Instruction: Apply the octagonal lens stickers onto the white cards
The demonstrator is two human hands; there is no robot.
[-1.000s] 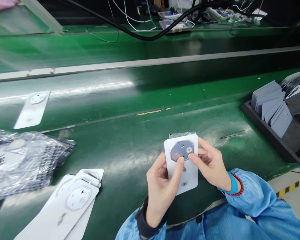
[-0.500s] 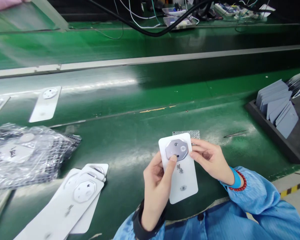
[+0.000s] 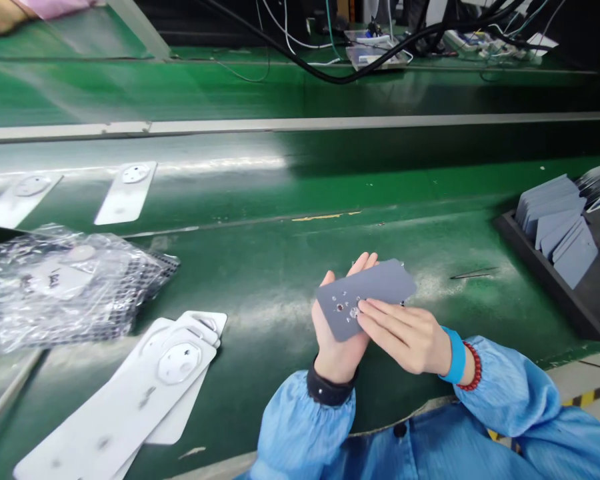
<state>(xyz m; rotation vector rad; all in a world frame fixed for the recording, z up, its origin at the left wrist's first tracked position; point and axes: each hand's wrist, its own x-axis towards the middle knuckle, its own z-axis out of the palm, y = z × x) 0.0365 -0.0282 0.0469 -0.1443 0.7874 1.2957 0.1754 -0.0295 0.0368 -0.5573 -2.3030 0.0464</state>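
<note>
A thin cover panel [image 3: 375, 283] lies grey face up on my left hand [image 3: 336, 347], whose palm is turned up beneath it. Small holes and a clear round spot show at the panel's near left end. My right hand [image 3: 407, 333] rests its outstretched fingertips on the grey face beside those holes, fingers close together. Most of the left fingers are hidden under the panel; a few tips stick out past its far edge. To the left, several white panels [image 3: 130, 400] with octagonal raised rings lie overlapped on the green bench [image 3: 260, 393].
A dark tray [image 3: 545, 267] of upright grey panels [image 3: 575, 250] stands at right. Black tweezers [image 3: 474, 273] lie near it. Bubble wrap in clear plastic [image 3: 70, 287] is at left. Farther back are two white panels [image 3: 126, 193], cables [image 3: 330, 77] and another person's hand [image 3: 0, 17].
The panel has been turned over, from its white ringed face to its grey face. My left hand has gone from pinching its side to lying palm up beneath it; my right fingers now rest on top.
</note>
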